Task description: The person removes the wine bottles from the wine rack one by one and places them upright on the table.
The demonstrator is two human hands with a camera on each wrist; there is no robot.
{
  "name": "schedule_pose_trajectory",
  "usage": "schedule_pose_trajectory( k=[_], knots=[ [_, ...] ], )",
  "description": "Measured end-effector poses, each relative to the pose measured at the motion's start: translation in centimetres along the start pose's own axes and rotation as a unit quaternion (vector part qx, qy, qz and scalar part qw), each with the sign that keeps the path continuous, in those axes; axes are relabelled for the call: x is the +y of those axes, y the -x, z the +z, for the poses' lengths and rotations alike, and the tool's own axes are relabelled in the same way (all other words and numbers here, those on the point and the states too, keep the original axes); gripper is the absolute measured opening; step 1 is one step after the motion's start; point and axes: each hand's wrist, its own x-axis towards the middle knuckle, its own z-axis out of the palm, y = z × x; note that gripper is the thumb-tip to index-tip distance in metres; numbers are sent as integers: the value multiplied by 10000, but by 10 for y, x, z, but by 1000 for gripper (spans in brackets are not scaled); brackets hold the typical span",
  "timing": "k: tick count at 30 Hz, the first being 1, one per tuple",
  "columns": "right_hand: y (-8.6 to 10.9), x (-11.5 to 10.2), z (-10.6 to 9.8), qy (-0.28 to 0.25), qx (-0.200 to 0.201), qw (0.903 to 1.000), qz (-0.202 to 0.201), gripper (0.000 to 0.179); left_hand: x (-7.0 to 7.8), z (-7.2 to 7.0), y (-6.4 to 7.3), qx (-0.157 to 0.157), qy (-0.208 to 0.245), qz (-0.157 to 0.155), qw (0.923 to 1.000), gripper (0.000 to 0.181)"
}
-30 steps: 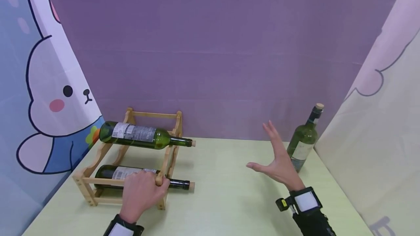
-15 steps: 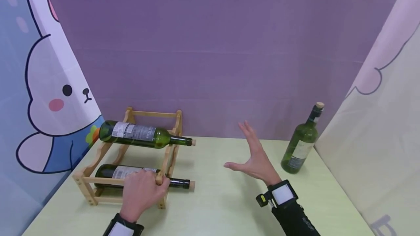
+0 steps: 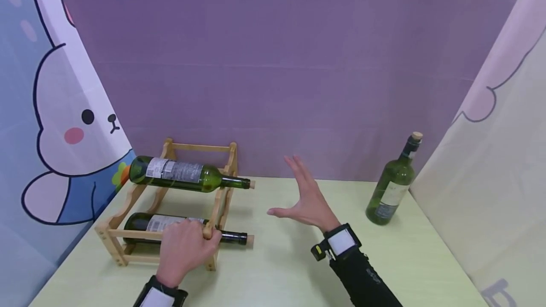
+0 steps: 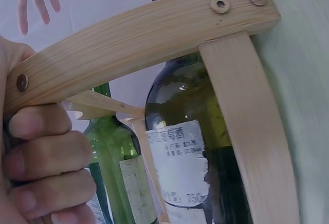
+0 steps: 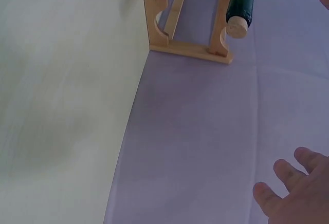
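While L hand point(image 3: 185, 250) grips rack point(image 3: 134, 235), hiding part of lower btl point(image 3: 157, 223), R hand point(image 3: 308, 205) spread, cropped in wrist views.

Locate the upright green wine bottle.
In the head view, the upright green wine bottle stands on the table at right, near the pale side cloth, to the right of the right hand.

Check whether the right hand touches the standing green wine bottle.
Apart. The head view shows a strip of bare tabletop between the right hand and the standing green wine bottle.
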Motion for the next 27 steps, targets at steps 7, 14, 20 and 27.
schedule_pose_trajectory(
  k=[7,14,20,27],
  knots=[
    [-13,-8,14,-17,-261,9996,-44,124,-1,2,0,208,8,119,9997,54],
    [-25,-14,26,102,-425,9989,-139,124,-2,3,-1,53,45,58,10000,54],
    [-35,-19,34,81,-551,9984,-126,124,-2,4,-2,82,69,78,9999,54],
    [-46,-20,45,86,-767,9970,-26,125,-2,4,0,109,14,47,9999,53]
  ],
)
